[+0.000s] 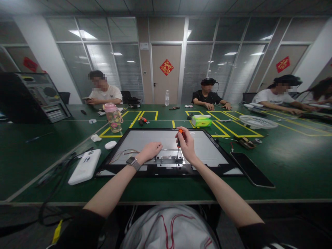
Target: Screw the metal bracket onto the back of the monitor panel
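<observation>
My right hand (187, 144) is closed around a screwdriver (178, 142) with an orange-and-black handle. Its shaft stands nearly upright, with the tip at the right end of a silver metal bracket (168, 159). That bracket lies on the back of a large flat display panel (207, 148) with a grey sheet and black frame. At the bracket's left end, my left hand (150, 152) grips its edge with fingers together and curled; the fingertips are partly hidden. Thin wires (127, 152) run over the panel left of this hand.
Left of the panel are a white power bank (85, 166), a white case (110, 145) and a pink-lided bottle (112, 117). A black phone (251, 169) lies to the right. Behind are a tissue pack (201, 120), a white fan grille (258, 121), a computer case (33, 97) and several seated people.
</observation>
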`<act>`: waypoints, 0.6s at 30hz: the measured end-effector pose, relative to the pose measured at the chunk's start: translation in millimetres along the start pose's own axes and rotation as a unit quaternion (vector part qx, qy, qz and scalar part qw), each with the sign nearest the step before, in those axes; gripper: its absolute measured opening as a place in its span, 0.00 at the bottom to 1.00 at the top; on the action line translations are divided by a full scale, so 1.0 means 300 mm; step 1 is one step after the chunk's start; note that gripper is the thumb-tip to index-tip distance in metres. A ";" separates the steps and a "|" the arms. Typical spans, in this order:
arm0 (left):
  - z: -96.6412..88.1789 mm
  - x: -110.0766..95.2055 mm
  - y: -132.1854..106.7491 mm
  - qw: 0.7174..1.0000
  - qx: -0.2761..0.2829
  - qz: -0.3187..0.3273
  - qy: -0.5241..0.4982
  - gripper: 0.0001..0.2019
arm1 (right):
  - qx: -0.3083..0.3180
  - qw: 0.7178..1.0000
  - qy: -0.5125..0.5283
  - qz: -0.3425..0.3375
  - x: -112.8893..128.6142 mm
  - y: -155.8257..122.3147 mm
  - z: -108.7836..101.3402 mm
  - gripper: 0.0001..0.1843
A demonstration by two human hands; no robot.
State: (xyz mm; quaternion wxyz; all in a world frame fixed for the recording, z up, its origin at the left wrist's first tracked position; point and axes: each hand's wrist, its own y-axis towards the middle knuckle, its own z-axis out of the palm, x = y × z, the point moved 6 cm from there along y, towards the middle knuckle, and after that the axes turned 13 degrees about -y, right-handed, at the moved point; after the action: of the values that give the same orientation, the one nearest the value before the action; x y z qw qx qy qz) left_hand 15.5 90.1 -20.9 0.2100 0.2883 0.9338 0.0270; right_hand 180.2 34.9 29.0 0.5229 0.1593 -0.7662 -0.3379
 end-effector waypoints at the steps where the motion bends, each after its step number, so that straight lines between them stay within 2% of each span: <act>1: -0.001 -0.002 0.000 1.000 0.000 0.000 0.000 0.19 | 0.000 1.000 -0.002 -0.001 0.002 0.000 -0.001 0.14; 18: -0.003 -0.004 -0.002 1.000 -0.002 0.000 -0.004 0.19 | 0.000 1.000 -0.018 -0.014 0.004 -0.004 0.003 0.15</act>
State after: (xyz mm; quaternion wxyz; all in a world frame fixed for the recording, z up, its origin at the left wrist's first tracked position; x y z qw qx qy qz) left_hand 15.8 89.1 -19.8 0.2138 0.2884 0.9329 0.0276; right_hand 178.7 33.6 28.7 0.5042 0.1639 -0.7731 -0.3482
